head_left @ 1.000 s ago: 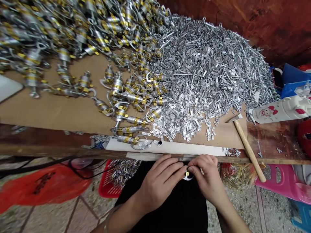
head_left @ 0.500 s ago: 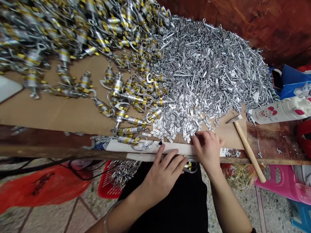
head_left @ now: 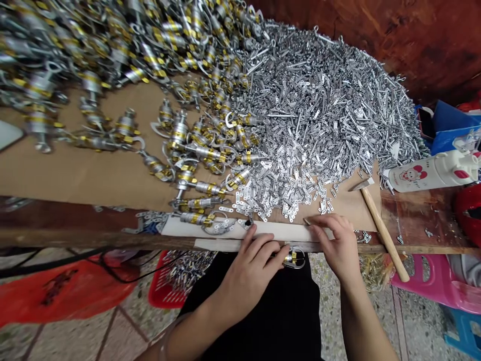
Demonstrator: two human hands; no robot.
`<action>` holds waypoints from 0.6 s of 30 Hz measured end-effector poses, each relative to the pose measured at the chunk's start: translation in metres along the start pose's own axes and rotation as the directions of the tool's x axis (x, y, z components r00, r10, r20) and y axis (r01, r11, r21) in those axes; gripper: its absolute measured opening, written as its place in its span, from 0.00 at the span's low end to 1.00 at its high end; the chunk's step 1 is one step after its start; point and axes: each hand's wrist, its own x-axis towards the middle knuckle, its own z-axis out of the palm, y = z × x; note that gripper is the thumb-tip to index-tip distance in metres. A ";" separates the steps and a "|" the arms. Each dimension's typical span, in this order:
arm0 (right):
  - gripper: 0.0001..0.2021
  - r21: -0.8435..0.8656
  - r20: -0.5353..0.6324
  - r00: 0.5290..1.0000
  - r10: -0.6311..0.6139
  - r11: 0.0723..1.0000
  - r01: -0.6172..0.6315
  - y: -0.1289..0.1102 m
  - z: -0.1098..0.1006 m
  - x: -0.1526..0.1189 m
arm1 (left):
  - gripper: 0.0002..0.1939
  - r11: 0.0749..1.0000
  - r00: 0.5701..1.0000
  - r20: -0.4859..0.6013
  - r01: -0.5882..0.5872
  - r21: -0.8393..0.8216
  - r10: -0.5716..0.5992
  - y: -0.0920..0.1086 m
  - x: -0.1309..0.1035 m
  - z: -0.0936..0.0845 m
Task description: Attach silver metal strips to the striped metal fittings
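My left hand [head_left: 252, 271] is closed over a metal fitting with a yellow band and a wire loop [head_left: 296, 257] at the bench's front edge. Most of that fitting is hidden under my fingers; only its looped end sticks out on the right. A pinch of thumb and forefinger on my right hand [head_left: 338, 243] holds a small metal link plate [head_left: 307, 221], just above the white strip [head_left: 276, 230]. Beyond both hands lies a spread of loose link plates [head_left: 287, 193].
A hammer [head_left: 385, 233] lies right of my right hand, its handle past the edge. Yellow-banded fittings [head_left: 180, 133] heap at left, silver pins and plates [head_left: 330, 95] behind. A white bottle [head_left: 424, 174] lies at right. Below stand a red basket [head_left: 165, 296] and pink stool [head_left: 432, 286].
My right hand has drawn away from the loose link plates, moving right and slightly toward me with one plate pinched in it. The left hand stays on the fitting.
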 end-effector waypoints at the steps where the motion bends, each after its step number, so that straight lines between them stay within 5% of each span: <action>1: 0.04 0.015 0.017 1.000 0.012 1.000 -0.012 0.000 0.000 0.002 | 0.12 1.000 1.000 -0.005 0.002 -0.019 -0.003 0.000 0.000 0.000; 12: 0.08 0.089 0.042 0.993 0.114 0.989 -0.117 0.003 0.005 0.005 | 0.07 0.988 0.996 -0.076 0.042 -0.147 -0.054 -0.001 0.000 -0.002; 18: 0.05 0.060 0.035 0.998 0.060 0.996 -0.062 -0.003 0.001 0.006 | 0.05 0.982 0.993 -0.099 0.048 -0.182 -0.067 -0.001 0.001 -0.002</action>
